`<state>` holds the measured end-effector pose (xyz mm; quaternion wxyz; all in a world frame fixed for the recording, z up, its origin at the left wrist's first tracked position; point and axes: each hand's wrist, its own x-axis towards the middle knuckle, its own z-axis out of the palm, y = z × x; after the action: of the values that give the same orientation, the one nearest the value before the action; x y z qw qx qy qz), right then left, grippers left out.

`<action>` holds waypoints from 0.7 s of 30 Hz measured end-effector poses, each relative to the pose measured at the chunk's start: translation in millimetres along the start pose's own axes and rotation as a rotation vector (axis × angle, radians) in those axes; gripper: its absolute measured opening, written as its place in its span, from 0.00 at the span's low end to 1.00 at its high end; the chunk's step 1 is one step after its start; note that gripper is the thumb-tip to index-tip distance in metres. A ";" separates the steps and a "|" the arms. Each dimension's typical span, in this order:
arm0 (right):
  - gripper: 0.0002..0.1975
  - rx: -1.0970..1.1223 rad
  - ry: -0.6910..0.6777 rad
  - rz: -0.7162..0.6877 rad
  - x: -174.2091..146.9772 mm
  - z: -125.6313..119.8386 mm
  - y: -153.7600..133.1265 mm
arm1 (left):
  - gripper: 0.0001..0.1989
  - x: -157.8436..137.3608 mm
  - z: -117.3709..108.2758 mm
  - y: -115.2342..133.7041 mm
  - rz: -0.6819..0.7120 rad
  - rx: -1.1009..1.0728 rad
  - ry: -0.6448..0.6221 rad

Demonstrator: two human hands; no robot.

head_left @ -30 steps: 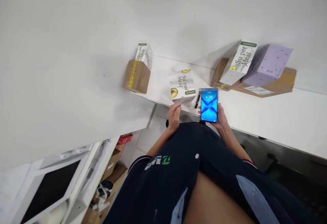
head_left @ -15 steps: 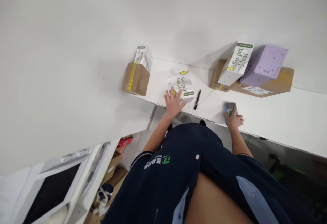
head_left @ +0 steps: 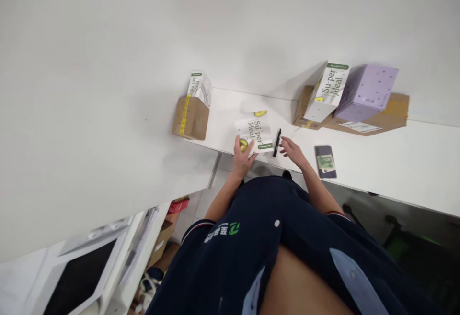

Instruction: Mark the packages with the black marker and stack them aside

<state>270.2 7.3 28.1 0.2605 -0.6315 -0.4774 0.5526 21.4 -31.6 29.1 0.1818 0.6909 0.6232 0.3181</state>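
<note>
A white "Su-per Meal" box [head_left: 259, 126] with avocado pictures lies near the front edge of the white table. My left hand [head_left: 243, 159] grips its near left part, fingers on the printed face and thumb at the near edge. Just right of the box lies a black marker pen [head_left: 277, 142]. Beside the pen is my right hand [head_left: 293, 152], open and holding nothing, its fingertips close to the pen's right side. Further right, a phone [head_left: 326, 162] with a green banknote showing on its back rests flat on the table.
At the left a brown carton [head_left: 196, 118] stands before another white box [head_left: 199, 85]. On the back right, a white box [head_left: 327, 92] and a purple box [head_left: 368, 92] sit on brown cartons [head_left: 395, 114]. A white panel [head_left: 108, 138] fills the left side.
My right hand has let go of the phone and moved left to the marker pen. My left hand has changed from lying spread on the box to gripping its near edge.
</note>
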 end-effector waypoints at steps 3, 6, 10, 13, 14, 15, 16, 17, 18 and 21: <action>0.33 0.095 -0.085 -0.091 8.9 32.9 -26.4 | 0.28 -13.3 -0.5 -12.9 0.003 -0.028 0.030; 0.31 0.141 -0.116 -0.230 13.5 54.3 -36.5 | 0.26 -19.8 -7.5 -33.5 -0.006 0.007 0.026; 0.28 0.149 -0.131 -0.375 12.8 71.2 -24.3 | 0.18 -35.4 -13.7 -55.8 -0.054 0.060 -0.007; 0.24 0.079 -0.177 -0.416 9.1 83.6 -1.6 | 0.14 -55.8 -10.7 -62.7 -0.128 0.058 -0.025; 0.24 0.052 -0.208 -0.414 8.5 88.1 5.8 | 0.14 -61.7 -8.9 -63.2 -0.159 0.039 -0.017; 0.24 0.028 -0.240 -0.405 8.7 92.6 11.9 | 0.15 -66.0 -7.0 -62.9 -0.197 0.015 0.000; 0.25 0.010 -0.266 -0.391 9.9 97.0 16.3 | 0.15 -68.4 -5.2 -61.7 -0.237 -0.013 0.026; 0.25 -0.003 -0.286 -0.375 12.1 100.9 18.7 | 0.16 -68.6 -3.7 -59.5 -0.279 -0.040 0.056; 0.26 -0.007 -0.297 -0.360 15.2 104.4 19.1 | 0.17 -66.5 -2.7 -56.4 -0.317 -0.059 0.092; 0.26 0.017 -0.285 -0.313 26.4 111.4 13.0 | 0.20 -49.8 -3.5 -42.2 -0.361 -0.059 0.188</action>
<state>167.0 3.3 -23.1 0.2786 -0.4628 -0.5970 0.5931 -13.4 -74.2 -6.3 0.1969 0.5296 0.7417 0.3614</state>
